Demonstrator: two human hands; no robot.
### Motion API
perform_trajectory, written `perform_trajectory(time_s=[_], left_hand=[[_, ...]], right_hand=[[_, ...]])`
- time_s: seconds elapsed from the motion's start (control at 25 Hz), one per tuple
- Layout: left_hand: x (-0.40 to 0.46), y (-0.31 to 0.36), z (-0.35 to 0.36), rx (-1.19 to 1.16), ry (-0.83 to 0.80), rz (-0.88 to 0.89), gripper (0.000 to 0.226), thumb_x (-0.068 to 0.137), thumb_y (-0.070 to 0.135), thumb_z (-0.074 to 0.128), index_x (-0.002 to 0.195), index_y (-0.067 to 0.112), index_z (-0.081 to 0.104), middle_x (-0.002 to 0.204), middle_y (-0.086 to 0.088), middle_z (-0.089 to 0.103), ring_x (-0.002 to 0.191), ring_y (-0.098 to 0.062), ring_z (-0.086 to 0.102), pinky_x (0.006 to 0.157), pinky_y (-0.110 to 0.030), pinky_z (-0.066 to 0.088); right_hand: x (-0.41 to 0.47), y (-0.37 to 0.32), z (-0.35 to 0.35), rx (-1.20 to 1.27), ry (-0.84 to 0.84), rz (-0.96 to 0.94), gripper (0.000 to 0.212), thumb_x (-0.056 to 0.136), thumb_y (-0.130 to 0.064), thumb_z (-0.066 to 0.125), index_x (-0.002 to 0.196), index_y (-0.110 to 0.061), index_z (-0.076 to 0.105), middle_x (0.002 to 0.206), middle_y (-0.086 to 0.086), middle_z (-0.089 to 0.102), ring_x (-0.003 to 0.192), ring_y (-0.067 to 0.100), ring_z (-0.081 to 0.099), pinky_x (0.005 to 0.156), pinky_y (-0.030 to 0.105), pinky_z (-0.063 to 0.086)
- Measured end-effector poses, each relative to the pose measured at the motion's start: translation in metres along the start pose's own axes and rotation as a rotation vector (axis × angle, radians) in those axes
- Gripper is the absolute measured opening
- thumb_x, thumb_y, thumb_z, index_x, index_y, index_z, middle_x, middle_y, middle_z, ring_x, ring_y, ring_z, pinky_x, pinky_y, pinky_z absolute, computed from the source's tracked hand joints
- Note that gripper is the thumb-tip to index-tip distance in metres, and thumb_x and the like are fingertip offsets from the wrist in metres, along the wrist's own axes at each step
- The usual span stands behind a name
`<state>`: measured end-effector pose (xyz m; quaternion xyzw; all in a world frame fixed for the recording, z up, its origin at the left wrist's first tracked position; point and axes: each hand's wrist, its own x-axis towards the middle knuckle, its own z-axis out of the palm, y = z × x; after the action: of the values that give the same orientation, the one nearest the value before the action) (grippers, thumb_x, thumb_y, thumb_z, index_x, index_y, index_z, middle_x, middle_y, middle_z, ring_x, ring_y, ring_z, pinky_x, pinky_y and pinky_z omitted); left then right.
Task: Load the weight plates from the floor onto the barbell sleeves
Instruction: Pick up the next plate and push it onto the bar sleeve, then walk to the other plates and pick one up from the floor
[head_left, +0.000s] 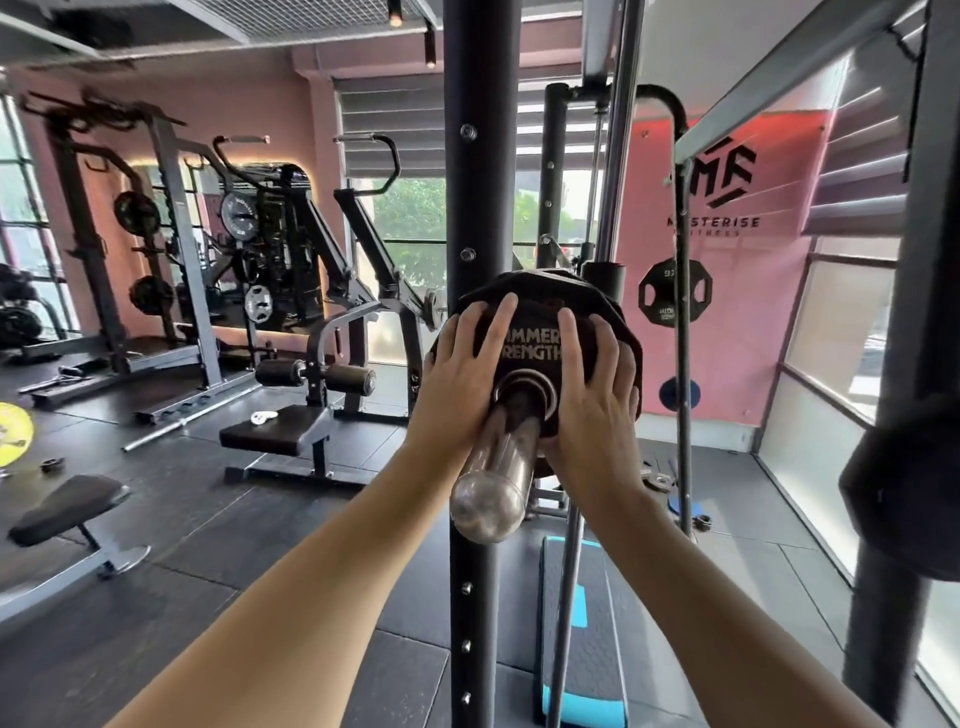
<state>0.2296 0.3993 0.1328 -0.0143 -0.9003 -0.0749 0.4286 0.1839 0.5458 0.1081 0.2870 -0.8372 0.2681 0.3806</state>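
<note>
A black weight plate with white lettering sits on the chrome barbell sleeve, which points toward me at the frame's middle. My left hand lies flat on the plate's left face, fingers spread. My right hand presses flat on its right face. At least one more black plate shows behind it on the same sleeve. The sleeve's rounded end sticks out between my forearms.
A black rack upright stands just behind the sleeve. A yellow plate lies on the floor at far left. A bare barbell lies on the floor beside benches. A black plate hangs at right, and a blue step platform sits below.
</note>
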Motion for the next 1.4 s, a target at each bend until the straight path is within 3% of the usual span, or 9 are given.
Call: perform_trajectory(time_s=[0.2,0.4,0.52,0.72,0.8,0.96,1.12,1.28,1.4], left_hand=[[0.0,0.001,-0.002,-0.021,-0.006,-0.01,0.093,0.091,0.031,0.068,0.157,0.031,0.003,0.154,-0.017,0.027,0.141,-0.04,0.033,0.105,-0.061,0.044],[-0.004,0.007,-0.02,-0.042,-0.069,-0.024,0.089,0.091,0.018,0.06,0.161,0.027,0.005,0.159,-0.015,0.021,0.144,-0.038,0.028,0.109,-0.056,0.042],[-0.008,0.007,-0.033,-0.005,-0.119,0.008,0.096,0.087,0.023,0.063,0.161,0.029,0.001,0.163,-0.012,0.017,0.146,-0.035,0.027,0.106,-0.053,0.045],[-0.008,-0.013,-0.053,0.075,-0.313,0.017,0.131,0.068,0.027,0.087,0.159,0.029,-0.006,0.165,-0.01,0.012,0.148,-0.032,0.025,0.103,-0.056,0.047],[-0.017,-0.026,-0.064,0.047,-0.33,-0.013,0.122,0.069,0.027,0.083,0.16,0.025,0.001,0.164,-0.008,0.014,0.147,-0.029,0.025,0.108,-0.053,0.043],[-0.03,-0.062,-0.093,-0.018,-0.231,-0.013,0.098,0.08,0.04,0.072,0.159,0.02,0.017,0.163,-0.004,0.023,0.147,-0.024,0.027,0.113,-0.047,0.036],[-0.037,-0.095,-0.123,-0.014,-0.149,-0.022,0.088,0.088,0.048,0.065,0.159,0.02,0.021,0.164,-0.001,0.025,0.149,-0.022,0.026,0.116,-0.045,0.03],[-0.048,-0.128,-0.146,0.031,-0.11,-0.039,0.082,0.09,0.054,0.058,0.156,0.018,0.026,0.155,-0.005,0.041,0.141,-0.026,0.039,0.113,-0.046,0.037],[-0.059,-0.149,-0.163,0.095,-0.102,-0.062,0.079,0.093,0.058,0.05,0.157,0.018,0.024,0.159,-0.003,0.035,0.146,-0.024,0.033,0.117,-0.047,0.031]], right_hand=[[0.001,-0.001,-0.003,-0.009,0.003,0.001,0.126,0.072,-0.013,0.085,0.158,-0.03,-0.005,0.162,0.013,0.008,0.146,0.042,0.018,0.105,0.065,0.04],[-0.001,-0.006,-0.017,0.007,-0.089,0.027,0.131,0.069,-0.022,0.088,0.157,-0.033,-0.007,0.164,0.007,0.003,0.149,0.041,0.014,0.106,0.063,0.041],[-0.002,-0.012,-0.032,-0.021,-0.154,0.073,0.134,0.065,-0.02,0.091,0.158,-0.033,-0.005,0.166,0.006,0.003,0.151,0.037,0.014,0.109,0.057,0.042],[0.009,-0.03,-0.056,-0.073,-0.253,0.123,0.106,0.082,0.001,0.067,0.159,-0.034,0.003,0.166,0.004,0.007,0.15,0.034,0.016,0.108,0.054,0.042],[0.012,-0.04,-0.065,-0.067,-0.273,0.161,0.087,0.092,-0.008,0.06,0.159,-0.032,0.009,0.164,0.005,0.012,0.148,0.035,0.018,0.112,0.053,0.036],[0.016,-0.092,-0.08,0.075,-0.071,0.135,0.058,0.102,-0.027,0.052,0.155,-0.021,0.03,0.154,0.004,0.036,0.142,0.026,0.032,0.115,0.047,0.032],[0.027,-0.164,-0.082,0.108,-0.079,0.033,0.059,0.102,-0.046,0.046,0.155,-0.026,0.029,0.158,-0.003,0.032,0.148,0.019,0.024,0.116,0.05,0.031],[0.03,-0.214,-0.066,0.086,-0.097,-0.059,0.063,0.1,-0.055,0.043,0.154,-0.024,0.031,0.157,-0.002,0.034,0.147,0.019,0.025,0.113,0.052,0.035],[0.022,-0.237,-0.049,0.104,-0.103,-0.069,0.065,0.098,-0.06,0.042,0.152,-0.024,0.035,0.155,-0.003,0.038,0.146,0.018,0.027,0.112,0.049,0.036]])
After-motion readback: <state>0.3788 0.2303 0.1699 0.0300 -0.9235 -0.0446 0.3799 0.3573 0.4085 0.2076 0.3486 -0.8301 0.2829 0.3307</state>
